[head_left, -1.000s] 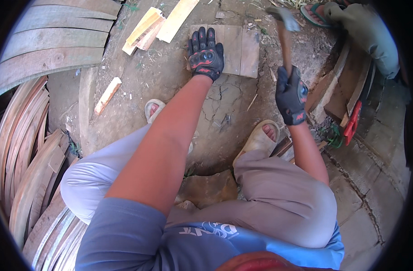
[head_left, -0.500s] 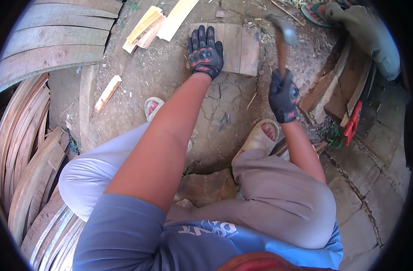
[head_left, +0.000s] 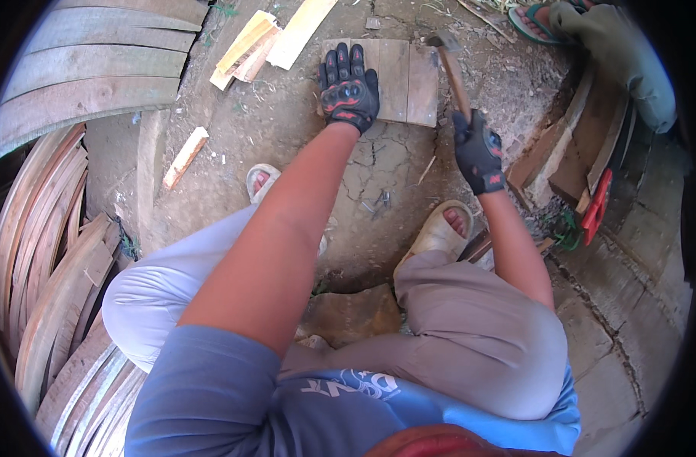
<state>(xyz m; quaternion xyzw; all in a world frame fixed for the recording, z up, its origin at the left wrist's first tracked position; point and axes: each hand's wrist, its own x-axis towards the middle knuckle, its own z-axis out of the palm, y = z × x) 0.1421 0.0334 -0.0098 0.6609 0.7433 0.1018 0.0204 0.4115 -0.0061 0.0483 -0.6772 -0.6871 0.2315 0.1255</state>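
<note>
Brown, cracked earth (head_left: 393,164) spreads in front of me, with weathered slatted boards (head_left: 89,65) at its upper left and curved wooden slats (head_left: 35,221) heaped below them. From here I see another person's trouser leg (head_left: 622,61) at the upper right. A small plank panel (head_left: 393,80) lies flat on the ground ahead of the worker; pale offcuts (head_left: 302,34) lie beyond its left corner. The claw hammer (head_left: 457,84) has its head near the panel's right edge; I can't tell whether they touch. The gloved right hand (head_left: 479,152) is closed around the handle; the gloved left hand (head_left: 348,95) presses palm-down on the panel, fingers straight. Loose nails (head_left: 378,202) lie nearer the feet.
</note>
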